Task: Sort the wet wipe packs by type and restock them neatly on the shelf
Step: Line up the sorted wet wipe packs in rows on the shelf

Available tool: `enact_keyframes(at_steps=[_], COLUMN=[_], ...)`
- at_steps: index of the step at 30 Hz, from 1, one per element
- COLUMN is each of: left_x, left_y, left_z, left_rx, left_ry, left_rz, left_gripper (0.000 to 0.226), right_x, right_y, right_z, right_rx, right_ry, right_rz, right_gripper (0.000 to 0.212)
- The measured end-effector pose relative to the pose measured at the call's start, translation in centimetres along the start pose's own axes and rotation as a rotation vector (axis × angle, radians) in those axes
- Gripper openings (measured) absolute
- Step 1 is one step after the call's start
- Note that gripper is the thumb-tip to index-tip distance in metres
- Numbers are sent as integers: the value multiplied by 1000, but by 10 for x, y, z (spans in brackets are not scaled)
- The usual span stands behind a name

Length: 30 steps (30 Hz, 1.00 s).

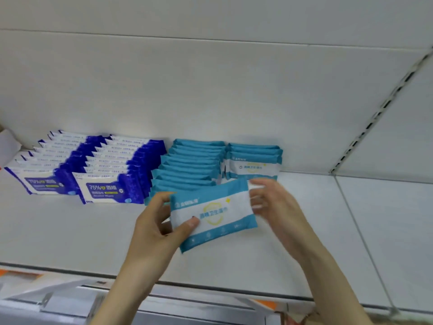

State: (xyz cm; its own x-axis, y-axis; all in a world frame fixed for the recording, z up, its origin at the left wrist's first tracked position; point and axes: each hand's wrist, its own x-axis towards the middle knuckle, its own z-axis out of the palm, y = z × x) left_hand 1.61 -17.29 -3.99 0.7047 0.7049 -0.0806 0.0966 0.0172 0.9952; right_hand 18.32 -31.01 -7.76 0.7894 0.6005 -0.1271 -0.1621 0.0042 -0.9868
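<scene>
Both hands grip one teal-and-white wipe pack (213, 213), face toward the camera, tilted, just above the shelf (70, 233) in front of the teal rows. Left hand (157, 221) pinches the pack's left end, thumb on the front face. Right hand (274, 207) is motion-blurred, with fingers closed on the right end. Stock on the shelf: 4 rows, packs standing on edge, running back to the back panel (210, 90). 2 are dark blue rows (112, 174) labelled 75%, side by side, roughly 8–9 packs each; overlap blocks an exact count. Beside them the long teal row (189, 167) has about 9–10 packs. The short teal row (254, 164) just right of it has 2 or 3. 1 slotted upright (375, 113) at far right.
</scene>
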Motion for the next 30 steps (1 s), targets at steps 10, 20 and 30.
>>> enact_keyframes(at_steps=[10,20,30], left_x=[61,112,82], left_y=[25,5,11], left_z=[54,98,94], left_rx=[756,1434,1445], left_ry=[-136,-407,-354], left_rz=[539,600,521], left_gripper=[37,66,68], right_x=[6,84,56], right_y=[5,49,42], right_z=[-51,-46,-47], right_rx=[-150,-510,-564], right_ry=[97,380,438], right_rz=[-23,-98,-148], right_gripper=[23,36,54])
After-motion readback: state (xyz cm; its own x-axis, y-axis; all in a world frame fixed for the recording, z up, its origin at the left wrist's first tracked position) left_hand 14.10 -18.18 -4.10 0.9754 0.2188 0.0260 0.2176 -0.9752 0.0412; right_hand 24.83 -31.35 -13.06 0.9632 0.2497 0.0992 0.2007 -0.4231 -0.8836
